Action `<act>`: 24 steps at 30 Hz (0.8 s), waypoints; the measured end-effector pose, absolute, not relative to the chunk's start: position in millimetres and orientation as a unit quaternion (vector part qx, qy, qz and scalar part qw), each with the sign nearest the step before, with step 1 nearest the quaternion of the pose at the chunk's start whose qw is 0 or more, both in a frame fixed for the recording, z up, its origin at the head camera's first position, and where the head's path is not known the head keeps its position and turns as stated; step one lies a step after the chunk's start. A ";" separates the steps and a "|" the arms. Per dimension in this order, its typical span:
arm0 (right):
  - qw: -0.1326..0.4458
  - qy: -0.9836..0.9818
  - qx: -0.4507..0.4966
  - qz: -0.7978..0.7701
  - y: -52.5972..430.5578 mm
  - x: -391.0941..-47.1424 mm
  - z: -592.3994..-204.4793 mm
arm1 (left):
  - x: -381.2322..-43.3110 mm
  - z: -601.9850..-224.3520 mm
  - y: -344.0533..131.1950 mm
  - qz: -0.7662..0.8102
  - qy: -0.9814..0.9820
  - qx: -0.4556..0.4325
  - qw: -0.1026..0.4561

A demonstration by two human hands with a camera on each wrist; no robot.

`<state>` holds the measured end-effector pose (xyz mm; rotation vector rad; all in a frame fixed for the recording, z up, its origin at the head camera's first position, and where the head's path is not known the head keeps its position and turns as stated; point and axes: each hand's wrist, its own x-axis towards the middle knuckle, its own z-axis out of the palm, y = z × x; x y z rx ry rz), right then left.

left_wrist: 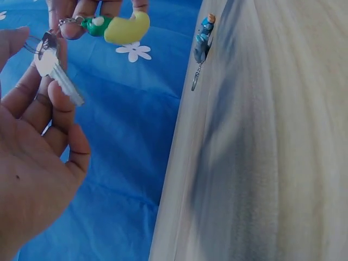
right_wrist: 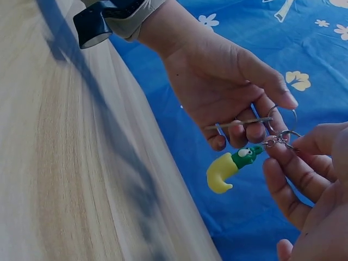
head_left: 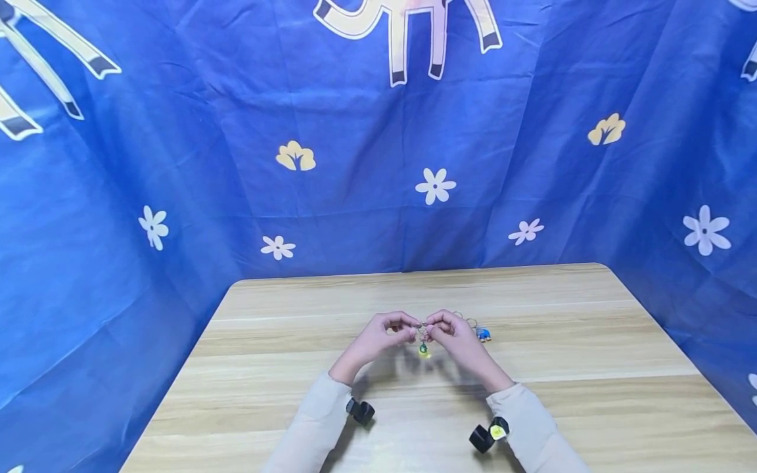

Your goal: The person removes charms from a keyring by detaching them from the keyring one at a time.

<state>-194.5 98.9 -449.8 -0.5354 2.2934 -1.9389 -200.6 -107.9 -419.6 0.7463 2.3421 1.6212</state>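
Note:
Above the middle of the wooden table (head_left: pixel 266 368) my two hands meet. My left hand (head_left: pixel 404 330) pinches a silver key (left_wrist: pixel 52 69) by its head between thumb and fingers; in the right wrist view the key (right_wrist: pixel 239 123) lies edge-on across those fingers. My right hand (head_left: pixel 434 329) pinches a metal key ring (right_wrist: pixel 281 138) from which a yellow and green charm (right_wrist: pixel 228 167) hangs. The ring is at the key's head; whether it passes through the hole I cannot tell. The charm (head_left: pixel 423 349) dangles just over the table.
A second key ring with a small blue charm (head_left: pixel 483 334) lies on the table just right of my right hand, seen also in the left wrist view as the blue charm (left_wrist: pixel 204 41). Blue flowered cloth (head_left: pixel 378 197) walls the table on three sides.

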 end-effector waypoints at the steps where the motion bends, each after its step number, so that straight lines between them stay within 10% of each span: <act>1: 0.046 0.754 -0.174 -0.632 98.7 -194.2 -449.1 | -200.3 -419.0 -107.5 0.549 0.791 0.251 0.099; 24: 0.053 0.750 -0.196 -0.630 97.6 -190.3 -447.3 | -206.7 -427.2 -106.1 0.592 0.745 0.284 0.117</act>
